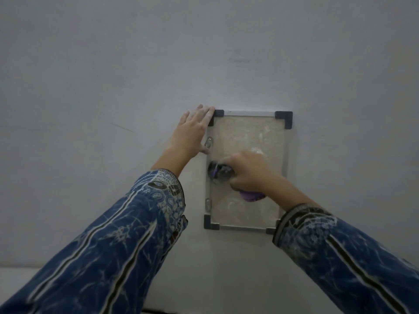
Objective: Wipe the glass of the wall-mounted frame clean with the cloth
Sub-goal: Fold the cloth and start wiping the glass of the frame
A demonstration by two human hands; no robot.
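A small rectangular frame [283, 120] with black corner pieces and thin silver edges hangs on the pale wall. Its glass [240, 134] looks smeared and cloudy. My right hand [249, 173] is bunched around a purple and dark cloth [218, 172] and presses it against the middle-left of the glass; more purple cloth shows below the palm. My left hand [192, 132] lies flat, fingers spread, on the wall against the frame's upper left corner and left edge.
The plain grey-white wall [113, 87] fills nearly the whole view. Two small clear clips [209, 141] sit on the frame's left edge. A pale ledge or floor strip [20, 277] shows at the lower left. Blue patterned sleeves cover both forearms.
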